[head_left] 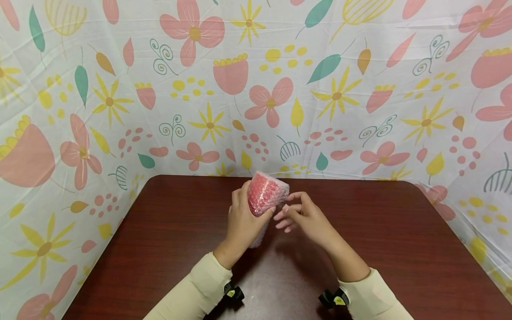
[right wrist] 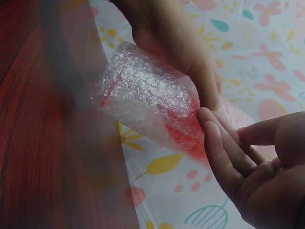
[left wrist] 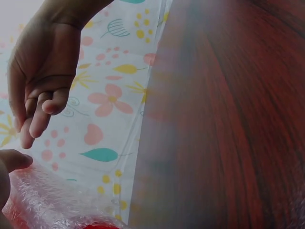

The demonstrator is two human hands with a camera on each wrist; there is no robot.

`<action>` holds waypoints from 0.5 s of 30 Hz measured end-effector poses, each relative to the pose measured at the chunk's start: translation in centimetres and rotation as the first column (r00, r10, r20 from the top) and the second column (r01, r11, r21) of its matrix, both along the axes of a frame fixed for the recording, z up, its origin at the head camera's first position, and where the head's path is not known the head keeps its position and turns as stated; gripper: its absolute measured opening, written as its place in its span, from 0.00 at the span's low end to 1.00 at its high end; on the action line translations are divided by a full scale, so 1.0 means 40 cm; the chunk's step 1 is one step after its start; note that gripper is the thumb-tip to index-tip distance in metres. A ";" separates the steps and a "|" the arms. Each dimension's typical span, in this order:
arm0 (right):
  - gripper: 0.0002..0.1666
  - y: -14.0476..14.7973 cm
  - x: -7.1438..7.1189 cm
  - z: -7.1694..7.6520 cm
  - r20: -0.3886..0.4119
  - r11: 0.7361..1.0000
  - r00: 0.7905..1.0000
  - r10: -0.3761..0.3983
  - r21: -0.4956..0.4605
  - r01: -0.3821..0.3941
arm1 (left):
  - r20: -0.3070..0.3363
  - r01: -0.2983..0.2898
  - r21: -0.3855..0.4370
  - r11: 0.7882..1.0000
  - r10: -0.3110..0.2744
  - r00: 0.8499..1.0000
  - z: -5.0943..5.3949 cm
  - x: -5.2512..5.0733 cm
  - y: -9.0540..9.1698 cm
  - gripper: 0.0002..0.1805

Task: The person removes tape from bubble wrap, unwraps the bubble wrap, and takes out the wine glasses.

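Over the middle of the table (head_left: 168, 231), the left hand (head_left: 242, 220) holds the bundle (head_left: 264, 195) tilted, its grip round the left side with the thumb across the near face, seemingly to steady it and leave the right edge free. The right hand (head_left: 306, 220) hangs just beside that edge, its grip loose and fairly narrow, holding nothing I can make out, probably to have the wrap (right wrist: 138, 81) within reach; I can't tell whether a fingertip touches. The bundle shows red through crinkled, glossy bubbles, clearer at its lower end.
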State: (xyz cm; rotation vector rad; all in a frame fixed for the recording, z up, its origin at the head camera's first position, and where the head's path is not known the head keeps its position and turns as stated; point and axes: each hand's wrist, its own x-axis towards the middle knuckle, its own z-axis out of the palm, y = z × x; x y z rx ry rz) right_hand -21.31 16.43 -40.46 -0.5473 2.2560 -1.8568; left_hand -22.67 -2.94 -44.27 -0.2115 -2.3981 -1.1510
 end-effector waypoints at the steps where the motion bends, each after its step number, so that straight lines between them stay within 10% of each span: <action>1: 0.18 0.001 -0.001 -0.001 0.002 1.000 1.000 -0.003 0.004 0.003 | 0.003 0.001 0.001 1.000 -0.001 1.000 0.000 0.000 0.000 0.52; 15: 0.10 0.011 0.002 0.007 -0.049 1.000 0.999 0.010 0.023 -0.009 | 0.056 0.064 0.009 0.998 -0.065 0.996 0.001 0.004 0.000 0.54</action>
